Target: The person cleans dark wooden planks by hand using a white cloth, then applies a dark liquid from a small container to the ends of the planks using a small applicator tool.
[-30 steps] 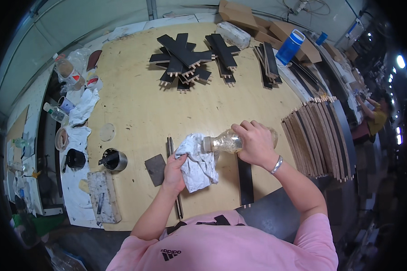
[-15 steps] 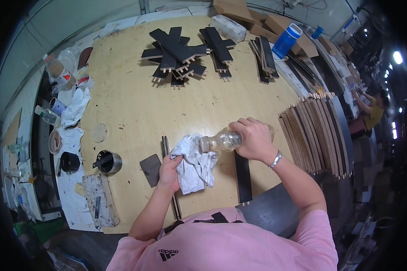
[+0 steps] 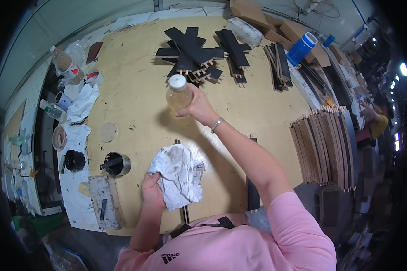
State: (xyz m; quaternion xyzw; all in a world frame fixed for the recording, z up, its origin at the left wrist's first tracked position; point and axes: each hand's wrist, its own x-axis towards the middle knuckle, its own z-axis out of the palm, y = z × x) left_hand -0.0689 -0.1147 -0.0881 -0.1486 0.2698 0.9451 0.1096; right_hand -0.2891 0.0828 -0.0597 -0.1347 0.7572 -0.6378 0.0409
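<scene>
My right hand (image 3: pixel 195 106) is wrapped round a clear plastic bottle (image 3: pixel 177 97) with a white cap, upright over the middle of the table. Pale yellowish liquid shows inside the bottle. In my left hand (image 3: pixel 153 190) is a stained white rag (image 3: pixel 178 174), gripped at its left edge and spread over the near part of the table. Narrow dark strips (image 3: pixel 185 216) stick out from beneath the rag. Under my right forearm, a black board (image 3: pixel 253 194) with dowel ends lies at the table's near right.
Crossed black doweled boards (image 3: pixel 190 52) lie at the back. A row of boards (image 3: pixel 323 147) stands at the right edge, below a blue water bottle (image 3: pixel 302 49). A dark-stained can (image 3: pixel 117 163) and a paint-marked block (image 3: pixel 105 203) sit at left. A person in yellow (image 3: pixel 379 124) is far right.
My right hand has carried the bottle away from the rag, to the left and farther back, turning it upright. My left hand and the rag have shifted slightly left and nearer.
</scene>
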